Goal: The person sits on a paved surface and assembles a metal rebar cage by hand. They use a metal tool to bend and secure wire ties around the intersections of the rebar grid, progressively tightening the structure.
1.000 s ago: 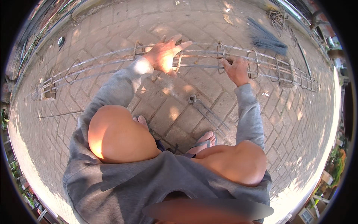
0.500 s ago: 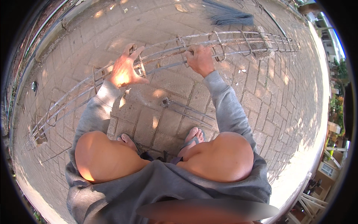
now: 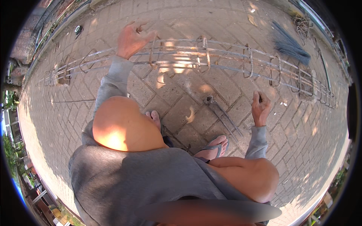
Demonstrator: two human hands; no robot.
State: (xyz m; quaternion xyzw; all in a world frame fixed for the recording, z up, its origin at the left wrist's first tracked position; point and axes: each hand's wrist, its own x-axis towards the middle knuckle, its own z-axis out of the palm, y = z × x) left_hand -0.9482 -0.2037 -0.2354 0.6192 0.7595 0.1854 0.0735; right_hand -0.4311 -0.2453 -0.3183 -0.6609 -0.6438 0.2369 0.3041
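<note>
A long cage of rusty steel rebar (image 3: 222, 55), with square stirrups around its bars, lies crosswise in front of me. My left hand (image 3: 132, 39) is over the far side of the cage, left of the middle stirrups. Its thumb and fingers are spread apart with nothing between them. My right hand (image 3: 261, 108) is on the near side, apart from the bars, with its fingers curled together. Whatever those fingers may hold is too small to make out. Steel pincers (image 3: 210, 100) with long handles lie on the paving between my right foot and the cage.
Blocks prop the cage near its left end (image 3: 62, 77) and right end (image 3: 308, 83). A bundle of thin dark wire (image 3: 292, 45) lies at the far right beside a tangled coil (image 3: 301, 26). A small round black-and-white object (image 3: 78, 29) sits far left on the paving bricks (image 3: 181, 109).
My right hand has come off the cage and moved back toward me. My left hand still reaches over the cage with fingers spread. The view has turned.
</note>
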